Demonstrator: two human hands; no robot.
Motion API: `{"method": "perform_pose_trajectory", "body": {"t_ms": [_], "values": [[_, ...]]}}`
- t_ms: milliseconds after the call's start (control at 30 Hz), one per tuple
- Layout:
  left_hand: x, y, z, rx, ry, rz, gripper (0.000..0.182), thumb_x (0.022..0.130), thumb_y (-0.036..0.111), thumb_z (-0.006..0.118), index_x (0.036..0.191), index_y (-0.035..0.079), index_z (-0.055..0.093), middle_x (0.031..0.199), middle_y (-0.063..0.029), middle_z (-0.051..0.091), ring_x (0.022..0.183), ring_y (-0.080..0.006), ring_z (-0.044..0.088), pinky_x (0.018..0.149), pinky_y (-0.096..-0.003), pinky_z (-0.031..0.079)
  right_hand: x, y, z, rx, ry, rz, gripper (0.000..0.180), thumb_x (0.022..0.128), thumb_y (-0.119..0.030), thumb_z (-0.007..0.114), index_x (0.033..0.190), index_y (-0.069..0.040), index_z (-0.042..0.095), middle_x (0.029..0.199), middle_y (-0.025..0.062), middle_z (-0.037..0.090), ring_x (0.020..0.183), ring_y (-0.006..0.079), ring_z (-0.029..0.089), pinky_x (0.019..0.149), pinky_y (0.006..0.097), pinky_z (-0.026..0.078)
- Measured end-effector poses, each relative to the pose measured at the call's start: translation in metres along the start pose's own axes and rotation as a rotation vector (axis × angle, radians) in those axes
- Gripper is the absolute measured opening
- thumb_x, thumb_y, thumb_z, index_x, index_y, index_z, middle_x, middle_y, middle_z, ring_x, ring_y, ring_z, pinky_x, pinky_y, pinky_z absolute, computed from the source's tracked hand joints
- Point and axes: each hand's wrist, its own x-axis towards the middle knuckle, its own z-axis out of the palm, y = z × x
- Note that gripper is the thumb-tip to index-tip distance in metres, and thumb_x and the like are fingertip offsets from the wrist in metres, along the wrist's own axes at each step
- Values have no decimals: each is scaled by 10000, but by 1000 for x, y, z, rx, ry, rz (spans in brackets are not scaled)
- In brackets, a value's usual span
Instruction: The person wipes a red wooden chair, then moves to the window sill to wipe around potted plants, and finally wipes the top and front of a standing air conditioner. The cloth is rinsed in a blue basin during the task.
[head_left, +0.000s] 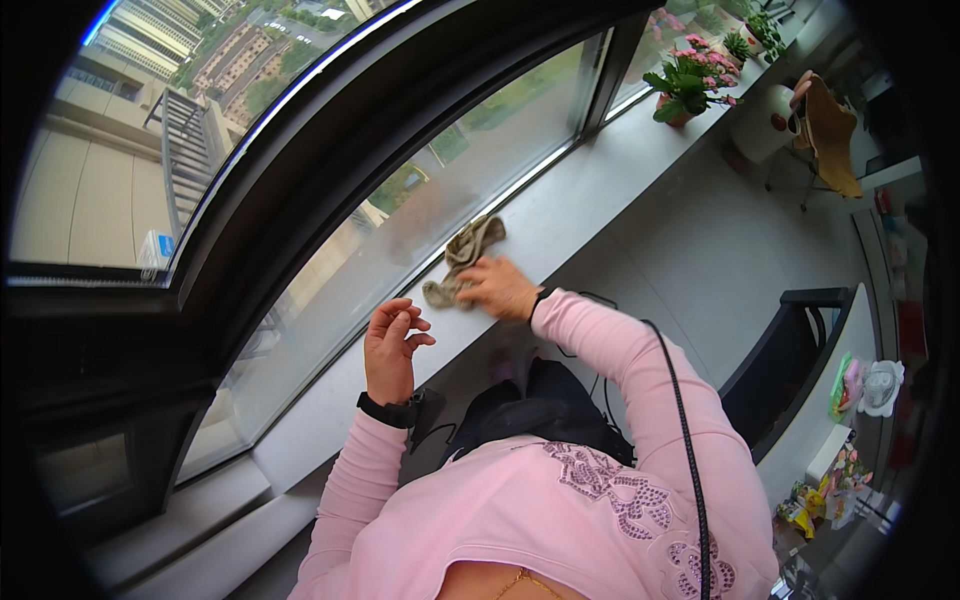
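My right hand (501, 286) rests on a crumpled grey-brown cloth (471, 247), its fingers over the cloth's lower part; whether they grip it cannot be told. The cloth lies on the white windowsill (559, 217), against the bottom of the window glass. To the left, my left hand (391, 345) is raised over the sill near the pane, its fingers loosely curled and apart, with nothing in them. The window pane (442, 202) looks hazy in its lower part.
Potted pink flowers (686, 82) and other plants stand farther along the sill. A dark window frame (315, 180) curves overhead at left. At right are a black chair (787, 367), a desk with small items, and a white bin (765, 124). A black cable (679, 397) crosses my right sleeve.
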Motion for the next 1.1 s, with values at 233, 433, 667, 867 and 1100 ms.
{"method": "perform_pose_trajectory", "body": {"t_ms": [233, 433, 667, 867, 1100], "values": [[24, -14, 38, 94, -45, -48, 159, 934, 94, 481, 1057, 40, 565, 944, -60, 585, 796, -149, 589, 639, -286, 525, -76, 182, -116, -486, 75, 870, 364, 814, -259, 536, 1175, -256, 585, 1319, -8, 487, 1150, 279, 425, 947, 483, 341], [73, -48, 151, 98, -194, -74, 164, 926, 83, 509, 1068, 27, 569, 955, -63, 581, 812, -155, 592, 646, -290, 530, -71, 150, -119, -309, 88, 578, 407, 719, -166, 561, 1122, -119, 589, 1205, 80, 532, 1064, 309, 483, 827, 478, 404], [134, -101, 316, 92, -383, -172, 208, 921, 84, 522, 1112, 10, 556, 1010, -47, 561, 827, -121, 579, 661, -250, 508, -159, 197, -151, -44, 164, 354, 341, 650, -177, 666, 987, -232, 674, 1049, -41, 585, 985, 208, 500, 787, 371, 404], [151, -129, 378, 209, -368, -268, 226, 904, 110, 554, 1114, 23, 561, 1035, -63, 564, 840, -143, 581, 677, -287, 520, -246, 306, -244, -62, 320, 933, 205, 726, -149, 571, 870, -157, 718, 930, 56, 647, 909, 286, 568, 796, 409, 473], [190, -174, 415, 356, -395, -197, 489, 836, 149, 649, 1268, -6, 481, 1160, -85, 520, 958, -145, 547, 747, -281, 511, -256, 365, -307, 294, 656, 1069, 393, 808, -185, 565, 1191, -95, 586, 1038, 185, 637, 958, 330, 617, 845, 381, 479]]}}
